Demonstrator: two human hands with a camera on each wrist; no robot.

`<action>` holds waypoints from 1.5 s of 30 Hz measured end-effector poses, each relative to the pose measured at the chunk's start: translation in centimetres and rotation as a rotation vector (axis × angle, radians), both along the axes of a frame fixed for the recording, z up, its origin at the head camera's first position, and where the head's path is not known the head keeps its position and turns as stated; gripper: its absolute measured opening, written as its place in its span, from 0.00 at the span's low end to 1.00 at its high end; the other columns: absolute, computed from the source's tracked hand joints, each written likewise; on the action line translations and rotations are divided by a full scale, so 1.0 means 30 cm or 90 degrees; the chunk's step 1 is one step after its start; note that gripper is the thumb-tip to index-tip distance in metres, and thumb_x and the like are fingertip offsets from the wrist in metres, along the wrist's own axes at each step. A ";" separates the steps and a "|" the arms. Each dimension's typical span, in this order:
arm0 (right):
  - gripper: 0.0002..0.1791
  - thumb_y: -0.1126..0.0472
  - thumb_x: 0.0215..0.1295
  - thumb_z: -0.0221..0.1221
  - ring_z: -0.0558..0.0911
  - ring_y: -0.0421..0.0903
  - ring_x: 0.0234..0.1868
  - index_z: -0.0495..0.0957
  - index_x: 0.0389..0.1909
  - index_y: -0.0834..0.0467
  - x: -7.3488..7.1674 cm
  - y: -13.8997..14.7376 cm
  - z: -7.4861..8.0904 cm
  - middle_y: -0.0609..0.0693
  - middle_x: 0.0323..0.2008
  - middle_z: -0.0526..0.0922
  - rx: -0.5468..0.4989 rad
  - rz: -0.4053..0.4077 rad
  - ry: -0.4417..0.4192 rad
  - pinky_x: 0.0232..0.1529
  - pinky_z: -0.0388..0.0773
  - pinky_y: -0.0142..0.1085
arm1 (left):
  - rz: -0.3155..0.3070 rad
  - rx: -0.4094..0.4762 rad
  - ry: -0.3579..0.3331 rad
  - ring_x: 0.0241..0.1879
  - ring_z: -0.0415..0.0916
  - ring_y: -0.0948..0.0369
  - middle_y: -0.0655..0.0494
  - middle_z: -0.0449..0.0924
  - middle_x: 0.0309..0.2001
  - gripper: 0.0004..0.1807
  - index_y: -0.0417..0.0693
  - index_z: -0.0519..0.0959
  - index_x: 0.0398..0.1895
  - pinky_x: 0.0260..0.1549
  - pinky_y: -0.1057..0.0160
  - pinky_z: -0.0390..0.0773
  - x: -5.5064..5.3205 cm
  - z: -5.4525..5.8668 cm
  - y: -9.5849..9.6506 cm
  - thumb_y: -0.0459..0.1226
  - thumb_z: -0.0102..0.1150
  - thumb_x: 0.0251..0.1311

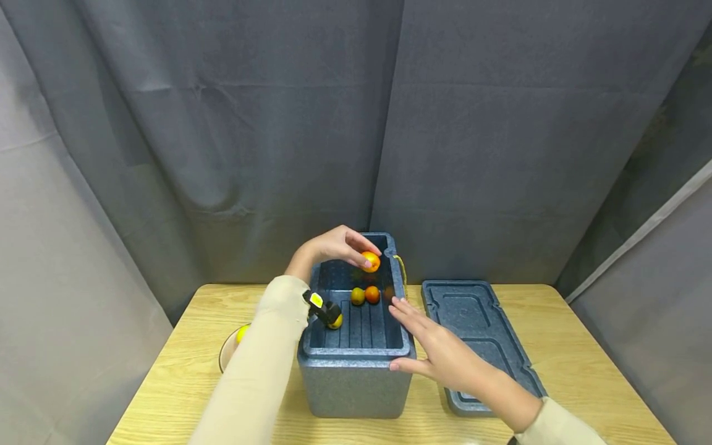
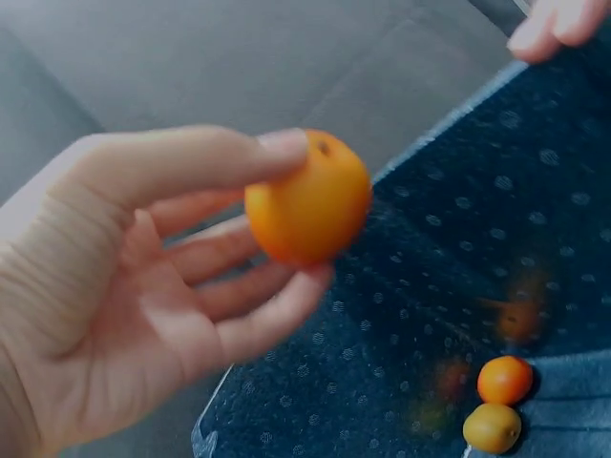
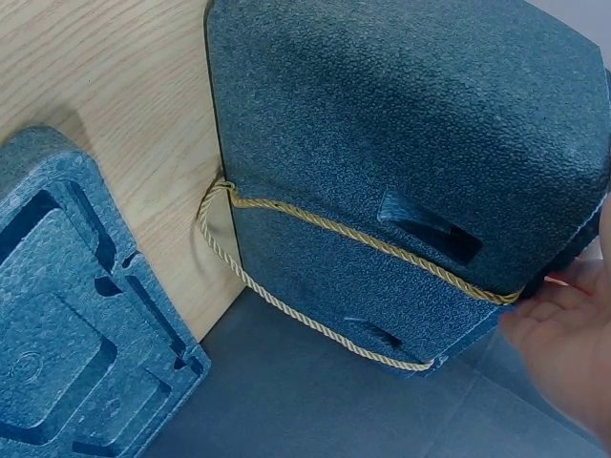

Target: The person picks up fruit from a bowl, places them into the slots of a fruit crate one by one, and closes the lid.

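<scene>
In my left hand (image 1: 342,246) I pinch a round orange fruit (image 2: 310,200) between thumb and fingertips. It has a small dark spot at one end and is held above the far part of a deep blue-grey foam box (image 1: 356,386). On the box floor, a reddish-orange fruit (image 1: 372,294) sits against a yellow-green fruit (image 1: 358,296). Another yellowish fruit (image 1: 335,321) shows partly behind the left wrist strap. My right hand (image 1: 445,352) rests with extended fingers at the box's right rim, thumb spread toward the near corner.
Right of the box lies its foam lid (image 1: 473,315) on the wooden table (image 1: 584,371). A yellow rope (image 3: 353,232) loops along the box's right side. A bowl (image 1: 225,353) with a yellow item (image 1: 241,332) is partly hidden behind the left sleeve. Grey curtains (image 1: 473,154) hang behind.
</scene>
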State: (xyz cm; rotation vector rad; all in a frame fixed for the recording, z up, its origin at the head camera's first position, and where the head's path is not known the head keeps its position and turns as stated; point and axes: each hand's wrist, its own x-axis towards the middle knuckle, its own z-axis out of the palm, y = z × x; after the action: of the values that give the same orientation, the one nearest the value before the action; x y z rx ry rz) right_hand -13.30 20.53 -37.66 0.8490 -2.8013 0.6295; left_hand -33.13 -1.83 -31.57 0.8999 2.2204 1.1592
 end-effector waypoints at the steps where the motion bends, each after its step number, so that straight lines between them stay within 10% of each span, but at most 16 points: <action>1: 0.48 0.32 0.56 0.57 0.61 0.52 0.74 0.58 0.73 0.55 0.000 0.000 0.000 0.50 0.75 0.56 -0.001 0.000 0.000 0.63 0.71 0.50 | 0.001 -0.026 -0.002 0.44 0.82 0.59 0.47 0.83 0.51 0.21 0.42 0.80 0.54 0.50 0.61 0.82 0.002 -0.003 0.005 0.35 0.65 0.55; 13: 0.48 0.34 0.56 0.59 0.61 0.52 0.74 0.58 0.72 0.56 0.003 0.000 -0.004 0.50 0.75 0.56 -0.001 0.005 0.021 0.63 0.72 0.49 | 0.068 -0.329 0.071 0.35 0.77 0.61 0.56 0.85 0.38 0.09 0.50 0.87 0.35 0.40 0.61 0.82 0.041 -0.041 0.061 0.35 0.70 0.48; 18: 0.48 0.34 0.57 0.58 0.61 0.51 0.74 0.57 0.73 0.55 0.006 -0.002 -0.004 0.49 0.75 0.56 -0.003 0.002 0.013 0.63 0.72 0.49 | 0.078 -0.354 0.081 0.33 0.75 0.61 0.57 0.84 0.36 0.08 0.52 0.87 0.31 0.34 0.64 0.81 0.050 -0.057 0.066 0.35 0.71 0.45; 28: 0.48 0.33 0.57 0.57 0.61 0.52 0.74 0.57 0.73 0.54 0.004 -0.002 0.000 0.49 0.75 0.56 -0.003 0.000 0.009 0.63 0.71 0.49 | 0.062 -0.323 0.103 0.43 0.77 0.59 0.56 0.84 0.46 0.13 0.52 0.86 0.40 0.52 0.57 0.80 0.054 -0.068 0.069 0.40 0.71 0.48; 37: 0.48 0.33 0.56 0.58 0.61 0.52 0.74 0.58 0.72 0.55 0.005 -0.001 -0.001 0.50 0.75 0.57 -0.005 0.003 0.012 0.63 0.72 0.50 | -0.025 -0.070 0.171 0.51 0.80 0.57 0.52 0.83 0.52 0.19 0.46 0.81 0.51 0.53 0.63 0.80 0.055 -0.038 0.052 0.39 0.67 0.55; 45: 0.49 0.34 0.55 0.59 0.61 0.52 0.74 0.58 0.73 0.55 0.004 0.002 0.000 0.50 0.75 0.57 -0.007 0.001 0.009 0.64 0.71 0.50 | 0.004 0.253 0.128 0.51 0.81 0.45 0.36 0.80 0.53 0.19 0.33 0.77 0.52 0.54 0.59 0.80 0.083 -0.017 -0.008 0.27 0.63 0.56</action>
State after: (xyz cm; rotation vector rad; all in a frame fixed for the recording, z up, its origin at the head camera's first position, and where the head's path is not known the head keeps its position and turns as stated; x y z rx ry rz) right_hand -13.17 20.60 -37.66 0.8513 -2.7819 0.6357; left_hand -30.64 -2.07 -32.08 1.2131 2.1809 1.6115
